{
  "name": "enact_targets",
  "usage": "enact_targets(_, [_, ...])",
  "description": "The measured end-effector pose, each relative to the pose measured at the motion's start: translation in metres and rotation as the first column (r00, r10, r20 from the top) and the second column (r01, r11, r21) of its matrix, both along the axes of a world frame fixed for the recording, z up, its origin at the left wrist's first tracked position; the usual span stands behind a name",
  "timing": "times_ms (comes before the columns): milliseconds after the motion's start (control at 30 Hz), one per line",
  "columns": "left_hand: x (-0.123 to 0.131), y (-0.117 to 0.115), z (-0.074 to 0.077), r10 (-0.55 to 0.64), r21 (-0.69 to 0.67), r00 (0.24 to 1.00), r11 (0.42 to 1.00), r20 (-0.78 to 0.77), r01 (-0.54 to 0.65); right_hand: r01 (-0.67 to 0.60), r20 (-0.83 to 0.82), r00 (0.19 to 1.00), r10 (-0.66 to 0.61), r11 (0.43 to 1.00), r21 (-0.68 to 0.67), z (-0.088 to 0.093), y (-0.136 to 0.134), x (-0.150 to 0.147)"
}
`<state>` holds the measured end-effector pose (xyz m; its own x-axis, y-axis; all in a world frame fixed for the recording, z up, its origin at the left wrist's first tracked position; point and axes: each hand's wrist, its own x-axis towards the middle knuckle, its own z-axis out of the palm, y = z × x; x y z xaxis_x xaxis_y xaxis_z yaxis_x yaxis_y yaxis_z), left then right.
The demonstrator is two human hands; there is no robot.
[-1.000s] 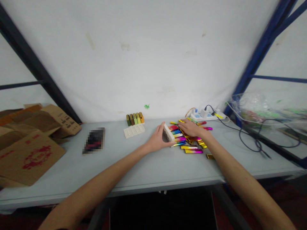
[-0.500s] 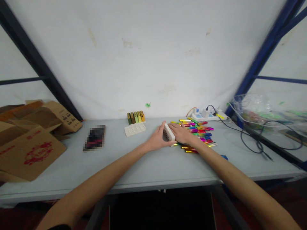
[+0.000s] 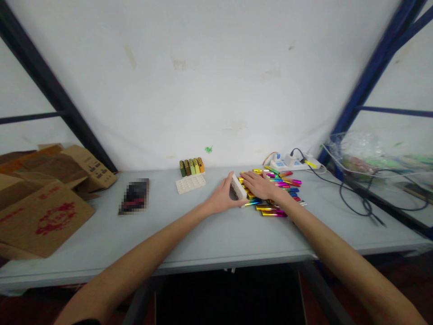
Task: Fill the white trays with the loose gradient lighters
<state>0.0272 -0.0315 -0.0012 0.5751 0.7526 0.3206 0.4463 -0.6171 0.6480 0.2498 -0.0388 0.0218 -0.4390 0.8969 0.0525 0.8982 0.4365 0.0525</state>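
Note:
My left hand (image 3: 221, 197) grips a small white tray with holes (image 3: 238, 186), holding it tipped up on its edge, thumb at the near end and fingers at the far end. On a heap of shiny metallic-coloured tubes (image 3: 291, 183) lies my right hand (image 3: 260, 185), palm down with fingers stretched out. Some tube ends point at the tray's holed side; whether any are inside is hard to see. Left of my hands, a second white holed tray (image 3: 190, 184) lies flat. Behind it stands a block of green, brown, yellow and orange pieces (image 3: 192, 166).
Cardboard boxes (image 3: 47, 207) fill the table's left end, with a blurred dark flat object (image 3: 135, 196) beside them. A power strip (image 3: 294, 163) with cables (image 3: 352, 198) runs along the wall at right. Past the blue rack post lies a clear plastic bag (image 3: 358, 149).
My right hand has slid slightly right and back from the tray, uncovering tube ends beside it. The tray stays in my left hand, almost unmoved.

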Motion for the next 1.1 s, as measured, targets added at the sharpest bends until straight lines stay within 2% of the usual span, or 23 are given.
enact_targets(267, [-0.001, -0.001, 0.003, 0.004, -0.012, 1.0, 1.0, 0.0, -0.004, 0.093, -0.063, 0.994, -0.095, 0.995, -0.021, -0.007, 0.013, 0.023])
enact_targets(633, [-0.004, -0.004, 0.008, 0.002, -0.025, 1.0, 1.0, -0.027, -0.002, 0.235, -0.064, 0.969, -0.24, 0.969, -0.082, -0.002, 0.018, 0.04])
enact_targets(733, [-0.004, -0.005, 0.009, 0.0, -0.026, 1.0, 1.0, -0.026, 0.0, 0.209, -0.088, 0.974, -0.211, 0.977, -0.031, 0.0, 0.015, 0.035])
enact_targets(900, [-0.004, -0.005, 0.008, -0.012, -0.009, 1.0, 1.0, -0.019, 0.012, 0.059, -0.141, 0.989, -0.043, 0.992, 0.111, 0.006, 0.0, 0.0])
enact_targets(1000, [-0.004, -0.003, 0.005, -0.02, 0.01, 1.0, 1.0, -0.01, 0.02, -0.05, -0.12, 0.991, 0.061, 0.994, 0.092, 0.004, -0.01, -0.024])
enact_targets(1100, [-0.005, -0.001, 0.002, -0.015, 0.009, 1.0, 1.0, -0.007, 0.015, -0.055, -0.114, 0.992, 0.06, 0.997, 0.05, 0.0, -0.017, -0.037])
